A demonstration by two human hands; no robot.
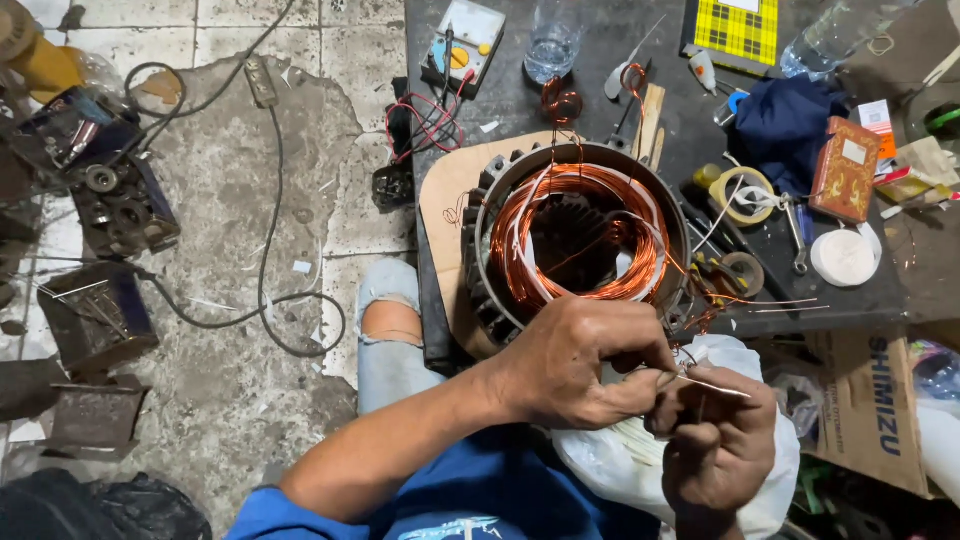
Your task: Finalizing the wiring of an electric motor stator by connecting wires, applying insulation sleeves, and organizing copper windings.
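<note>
Over at the far left, on the cracked tile floor, rusty metal parts lie half out of view, too jumbled for me to name, and a dark cable loops past them toward my knee, bare through a torn jeans leg. Next comes my left hand, reaching in from the lower middle; its fingers are curled nearly closed, pinching a thin pale wire whose near end vanishes under my thumb. Just above that hand, on the dark bench, the motor stator sits on a piece of cardboard, its copper winding coiled inside the ring; my knuckles hide its lower rim. My right hand comes up from the bottom edge, touching the left, fingers folded tight around the same wire, though how the strand runs between them I cannot tell. Beneath both hands lies a white plastic bag, partly covered. Farther right stand a roll of tape, a blue cloth and a cardboard box, cut off by the frame.
</note>
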